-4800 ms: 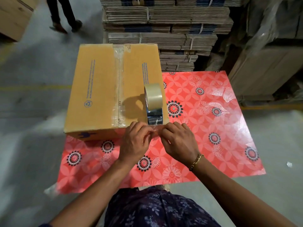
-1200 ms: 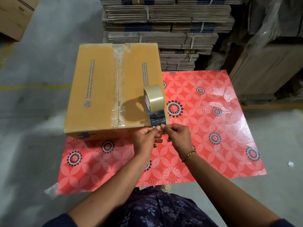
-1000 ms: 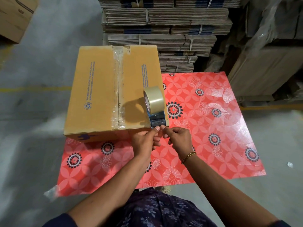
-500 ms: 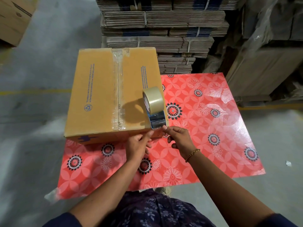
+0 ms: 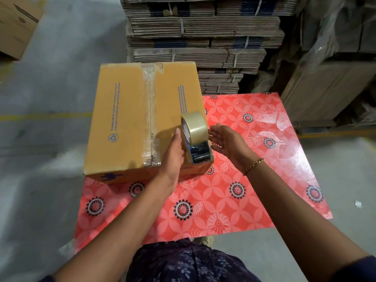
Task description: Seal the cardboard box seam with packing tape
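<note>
Cardboard box (image 5: 130, 121) sits on the near-left part of a red floral mat (image 5: 244, 192) laid on grey concrete, flaps down, w/ a strip of clear tape (image 5: 148, 119) running along the centre seam front to back & wrinkled near both ends. Tape dispenser (image 5: 196, 139) stands upright on the box top at its near-right corner, pale roll up top, shiny metal body below. Left hand (image 5: 175, 151) comes in over the box's near edge, fingers together & straight, lying along the dispenser's left side; can't tell if it's actually gripping or just touching. Right hand (image 5: 227, 144) is spread, palm facing left, fingertips just beside the roll's right side, not closed on anything; thin gold bracelet (image 5: 253, 165) on that wrist. Both forearms reach up from the bottom of the head view, above a dark floral garment (image 5: 189, 263). Behind the box: a tall stack of flattened, strapped cartons (image 5: 203, 37). Far right: bigger brown cartons under plastic wrap (image 5: 333, 58). Another carton (image 5: 16, 25) at top-left corner.
</note>
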